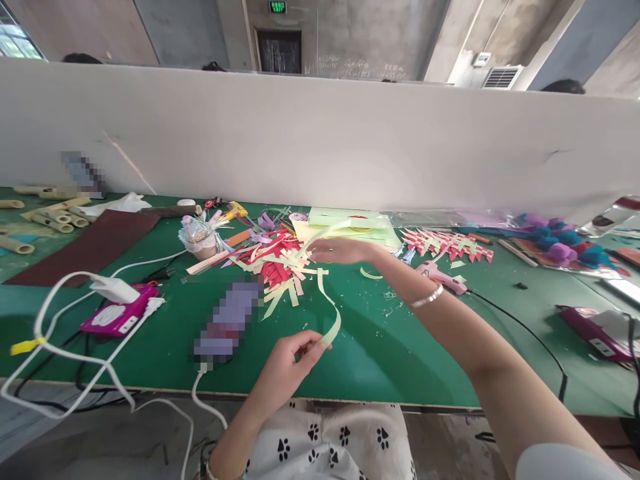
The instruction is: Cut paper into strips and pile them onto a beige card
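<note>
Left hand (287, 370) is pinching one end of a pale green strip (337, 321), which is curving toward the paper pile (277, 270); right hand (345, 251) is reaching beside the pile, its grip unclear. Overlapping strips are risking snags or creases if pulled.

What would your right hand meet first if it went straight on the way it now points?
Pointing leftward, the right hand would probably first meet the heap of red and pale paper strips just beyond its fingertips, though its height is hard to judge, so it might pass over them.
</note>
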A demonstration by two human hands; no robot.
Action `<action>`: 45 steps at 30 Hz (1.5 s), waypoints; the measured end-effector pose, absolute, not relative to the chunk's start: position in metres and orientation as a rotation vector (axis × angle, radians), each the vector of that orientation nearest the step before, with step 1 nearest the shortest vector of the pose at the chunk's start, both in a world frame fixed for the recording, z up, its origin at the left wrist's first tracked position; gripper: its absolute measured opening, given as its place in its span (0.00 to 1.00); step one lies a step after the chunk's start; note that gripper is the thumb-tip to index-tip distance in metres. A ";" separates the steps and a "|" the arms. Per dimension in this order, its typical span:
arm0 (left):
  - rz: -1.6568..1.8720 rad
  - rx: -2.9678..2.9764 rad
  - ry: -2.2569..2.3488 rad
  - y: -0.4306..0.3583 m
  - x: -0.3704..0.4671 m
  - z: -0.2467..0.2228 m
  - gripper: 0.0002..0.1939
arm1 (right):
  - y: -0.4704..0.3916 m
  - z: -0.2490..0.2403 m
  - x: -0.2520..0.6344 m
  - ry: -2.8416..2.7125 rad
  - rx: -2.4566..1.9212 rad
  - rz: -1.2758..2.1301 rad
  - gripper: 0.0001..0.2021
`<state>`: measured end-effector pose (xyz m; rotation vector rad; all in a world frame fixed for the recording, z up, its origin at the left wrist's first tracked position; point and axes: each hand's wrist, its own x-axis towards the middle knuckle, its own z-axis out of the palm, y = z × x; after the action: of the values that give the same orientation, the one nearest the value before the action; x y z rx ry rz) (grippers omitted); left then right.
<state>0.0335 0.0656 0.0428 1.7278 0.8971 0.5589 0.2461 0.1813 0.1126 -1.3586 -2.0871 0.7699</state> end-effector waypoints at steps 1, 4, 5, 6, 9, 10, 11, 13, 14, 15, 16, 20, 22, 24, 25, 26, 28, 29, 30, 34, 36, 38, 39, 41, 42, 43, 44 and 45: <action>0.558 1.730 0.904 0.068 0.031 0.045 0.15 | 0.165 0.108 0.241 -2.163 -1.170 0.893 0.11; 0.536 1.762 0.911 0.075 0.023 0.057 0.16 | 0.121 0.105 0.231 -2.364 -0.799 1.129 0.14; 0.519 1.790 0.915 0.077 0.021 0.063 0.16 | 0.110 0.106 0.230 -2.425 -0.752 1.135 0.13; 0.498 1.825 0.929 0.080 0.018 0.070 0.15 | 0.101 0.108 0.231 -2.460 -0.756 1.128 0.11; 0.482 1.943 0.978 0.091 0.011 0.088 0.15 | 0.086 0.113 0.241 -2.405 -0.892 1.161 0.12; 0.498 1.981 1.000 0.095 0.008 0.093 0.15 | 0.083 0.114 0.247 -2.343 -0.956 1.180 0.12; 0.515 2.014 1.028 0.100 0.005 0.097 0.15 | 0.081 0.115 0.252 -2.277 -1.019 1.191 0.12; 0.540 2.061 1.081 0.108 -0.001 0.103 0.15 | 0.076 0.116 0.262 -2.166 -1.148 1.182 0.12; 0.546 2.071 1.105 0.112 -0.003 0.106 0.16 | 0.073 0.116 0.266 -2.129 -1.203 1.181 0.12; 0.557 2.072 1.128 0.115 -0.006 0.108 0.16 | 0.071 0.116 0.270 -2.102 -1.248 1.192 0.12; 0.569 2.066 1.149 0.117 -0.008 0.109 0.16 | 0.069 0.115 0.273 -2.083 -1.283 1.211 0.12; 0.654 2.027 1.250 0.127 -0.021 0.113 0.16 | 0.063 0.110 0.284 -2.019 -1.345 1.270 0.13; 0.692 2.017 1.272 0.133 -0.030 0.111 0.16 | 0.061 0.108 0.289 -1.984 -1.370 1.270 0.14; 0.705 2.035 1.290 0.139 -0.039 0.110 0.17 | 0.060 0.106 0.292 -1.980 -1.418 1.231 0.14; 0.693 2.062 1.314 0.141 -0.042 0.109 0.17 | 0.060 0.105 0.293 -1.999 -1.447 1.190 0.14; 0.675 2.103 1.343 0.141 -0.044 0.108 0.17 | 0.059 0.106 0.294 -2.033 -1.474 1.134 0.14; 0.677 2.227 1.397 0.138 -0.041 0.108 0.17 | 0.057 0.109 0.292 -2.140 -1.517 0.974 0.13; 0.706 2.297 1.406 0.133 -0.036 0.108 0.17 | 0.055 0.112 0.290 -2.206 -1.530 0.886 0.12; 0.744 2.367 1.387 0.127 -0.029 0.108 0.18 | 0.054 0.115 0.288 -2.279 -1.537 0.803 0.12; 0.617 2.514 0.970 0.098 0.012 0.103 0.19 | 0.048 0.137 0.274 -2.600 -1.472 0.690 0.12; 0.447 2.492 0.789 0.087 0.031 0.098 0.18 | 0.047 0.148 0.268 -2.700 -1.420 0.723 0.11; 0.303 2.465 0.683 0.082 0.046 0.092 0.14 | 0.048 0.155 0.266 -2.740 -1.391 0.744 0.11; 0.261 2.445 0.656 0.080 0.051 0.088 0.17 | 0.049 0.157 0.265 -2.744 -1.395 0.746 0.11; 0.230 2.383 0.640 0.079 0.057 0.082 0.20 | 0.050 0.156 0.265 -2.732 -1.446 0.764 0.11; 0.232 2.340 0.645 0.079 0.058 0.080 0.21 | 0.050 0.154 0.265 -2.722 -1.486 0.787 0.11; 0.229 2.292 0.651 0.078 0.059 0.078 0.21 | 0.050 0.151 0.266 -2.710 -1.529 0.816 0.10; 0.217 2.245 0.656 0.077 0.058 0.075 0.21 | 0.050 0.148 0.266 -2.697 -1.561 0.856 0.10; 0.190 2.198 0.657 0.075 0.057 0.074 0.21 | 0.049 0.145 0.267 -2.682 -1.579 0.903 0.10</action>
<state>0.0572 0.0753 0.0735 2.1980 0.6569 0.1905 0.2666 0.0488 0.1451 -1.5787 -2.6820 0.9031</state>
